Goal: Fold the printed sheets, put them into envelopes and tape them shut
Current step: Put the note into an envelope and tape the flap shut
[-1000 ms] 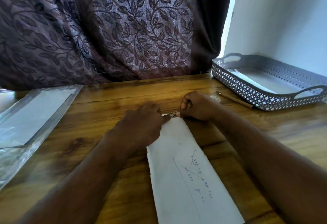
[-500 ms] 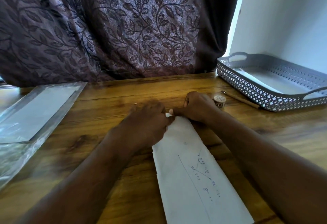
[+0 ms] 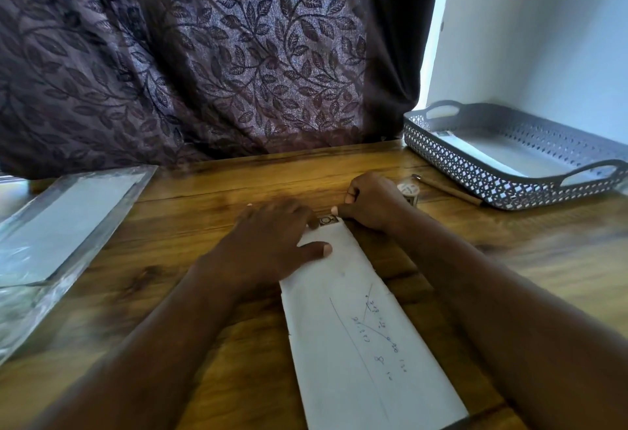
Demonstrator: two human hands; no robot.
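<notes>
Far left: clear crinkled plastic sleeve (image 3: pixel 61 225), long and flat, white stock inside, lying at an angle on glossy wood-grain table (image 3: pixel 204 191). Behind: dark curtain (image 3: pixel 238 56), woven leaf pattern, slight sheen.

Centre: left hand (image 3: pixel 272 242) palm down, fingers straight and relaxed, pressing far left corner of envelope (image 3: pixel 356 344). Thumb laid flat across the paper, forefinger tip touching tape (image 3: pixel 328 220). Envelope white, matte, long rectangle from near edge to mid-table, pen scribbles on near half. Tape a short patterned strip at envelope's far edge.

Right of centre: right hand (image 3: pixel 373 202) curled in a loose fist, knuckles up, thumb and forefinger pinching tape's right end. Just beside it, small roll (image 3: pixel 407 190), then slim brown pen (image 3: pixel 447 189).

Far right: grey plastic basket (image 3: pixel 469 174), lattice walls, cut-out handles, white sheet inside.
</notes>
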